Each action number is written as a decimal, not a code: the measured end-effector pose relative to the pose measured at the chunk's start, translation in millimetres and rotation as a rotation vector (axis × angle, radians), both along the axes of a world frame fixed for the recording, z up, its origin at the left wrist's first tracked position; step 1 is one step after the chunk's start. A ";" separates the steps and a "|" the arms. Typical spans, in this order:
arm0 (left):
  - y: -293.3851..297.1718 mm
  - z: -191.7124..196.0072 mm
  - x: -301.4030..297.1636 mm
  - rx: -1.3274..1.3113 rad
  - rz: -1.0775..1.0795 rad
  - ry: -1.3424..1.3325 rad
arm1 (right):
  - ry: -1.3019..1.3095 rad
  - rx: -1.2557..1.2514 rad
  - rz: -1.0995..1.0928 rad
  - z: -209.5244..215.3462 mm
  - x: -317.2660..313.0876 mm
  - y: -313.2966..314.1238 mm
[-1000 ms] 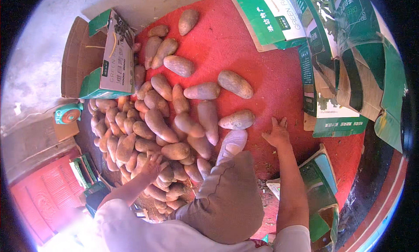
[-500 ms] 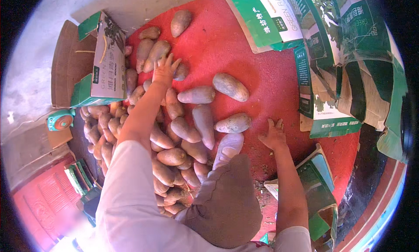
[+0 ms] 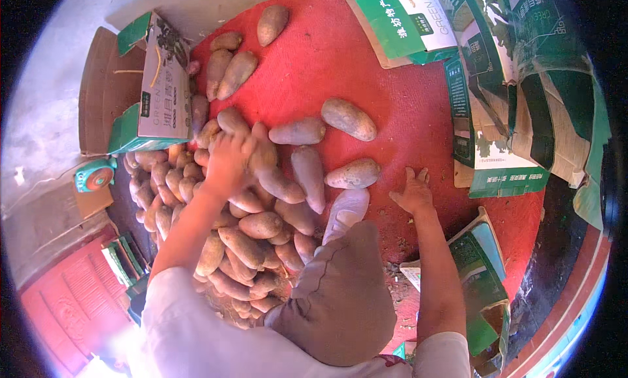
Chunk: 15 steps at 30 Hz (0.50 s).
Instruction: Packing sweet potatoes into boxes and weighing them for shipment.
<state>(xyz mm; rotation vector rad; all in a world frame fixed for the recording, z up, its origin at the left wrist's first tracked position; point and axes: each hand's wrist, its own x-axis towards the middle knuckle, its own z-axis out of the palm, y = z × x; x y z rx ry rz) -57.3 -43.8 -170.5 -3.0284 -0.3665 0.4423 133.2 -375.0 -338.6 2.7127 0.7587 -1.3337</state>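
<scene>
Many brown sweet potatoes lie heaped around my left hand [image 3: 230, 157], which is smeared by motion on top of the pile. Its fingers seem bent down beside one sweet potato [image 3: 233, 121] and against another [image 3: 263, 150]; whether it grips either I cannot tell. My right hand [image 3: 415, 192] is held out over the red floor covering [image 3: 399, 227], fingers spread, with nothing in it. Left of it lies a single sweet potato [image 3: 353, 174], near my pale shoe [image 3: 345, 211].
A carton [image 3: 160, 83] with its flaps open stands at the far left beside the heap. Flattened green-and-white cartons [image 3: 497, 103] are stacked at the right. Another opened carton [image 3: 474, 280] lies near my right arm, and a small teal device [image 3: 96, 176] sits by the wall.
My left hand has drawn back toward me from the far sweet potatoes, and the one beside its fingers is no longer in that spot. Sweet potatoes by the hand have shifted nearer. My right hand stays open.
</scene>
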 end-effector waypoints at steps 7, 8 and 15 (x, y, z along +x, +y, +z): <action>-56.0 18.0 -181.3 -0.029 0.102 0.708 | -0.008 0.031 -0.015 2.3 -2.4 6.8; -58.1 21.8 -188.6 -0.028 0.099 0.708 | -0.009 0.031 -0.018 0.9 -1.6 6.2; -8.9 19.2 -134.6 -0.030 0.378 0.590 | -0.021 -0.027 -0.015 4.6 1.8 8.8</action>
